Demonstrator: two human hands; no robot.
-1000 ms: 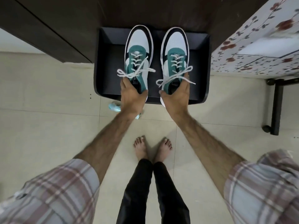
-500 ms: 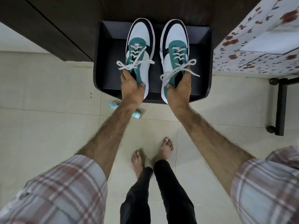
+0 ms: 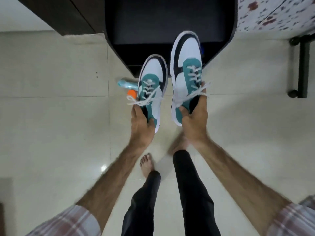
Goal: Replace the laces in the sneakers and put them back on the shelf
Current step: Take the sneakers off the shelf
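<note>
I hold a pair of white, teal and black sneakers with white laces tied in bows. My left hand [image 3: 142,124] grips the heel end of the left sneaker [image 3: 151,82], thumb inside its opening. My right hand [image 3: 195,120] grips the heel end of the right sneaker [image 3: 186,65], fingers curled into its opening. Both sneakers hang in the air over the floor, toes pointing away from me, in front of the black shelf [image 3: 170,19]. The right one's toe overlaps the shelf's front edge.
A light blue bottle with an orange cap [image 3: 127,85] lies on the tiled floor beside the shelf, partly behind the left sneaker. A dark wooden cabinet [image 3: 59,14] stands at top left, a floral cloth [image 3: 276,14] at top right, a black wheeled leg [image 3: 302,65] beneath it. My bare feet stand below.
Both sneakers have come off the black shelf toward me and now hang over the floor. The left one sits lower than the right. My feet have stepped apart.
</note>
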